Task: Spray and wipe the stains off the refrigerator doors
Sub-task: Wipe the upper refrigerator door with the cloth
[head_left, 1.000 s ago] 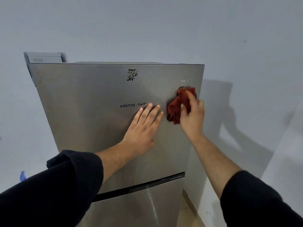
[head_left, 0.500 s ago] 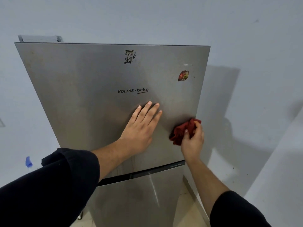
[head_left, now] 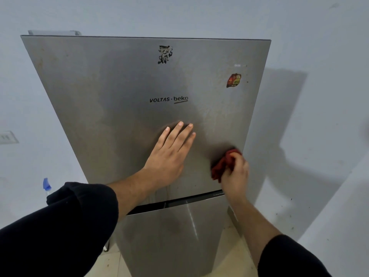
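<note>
The upper refrigerator door [head_left: 119, 86] fills the middle of the view, brushed steel and smeared, and the red cloth [head_left: 223, 164] is bunched against its lower right corner, just above the dark gap that parts it from the lower door [head_left: 169, 236]. The right hand [head_left: 235, 174] has its fingers curled round the cloth and presses it to the metal; the left hand [head_left: 169, 152] lies flat on the door beside it, fingers straight and together, holding nothing. A second ago the cloth was up by the red sticker [head_left: 233, 79] near the right edge; it has since run down that side and sits about where it was half a second back — one downward stroke that looks finished. The strip it crossed seems worked over, though faint speckling shows above the cloth, thin drip streaks [head_left: 167, 191] run to the door's bottom edge, and brownish marks [head_left: 41, 62] sit untouched at the upper left. Most of the upper door, and all of the lower, probably remains. A blue-topped spray bottle [head_left: 46, 184] stands low at the left, well apart from both hands.
</note>
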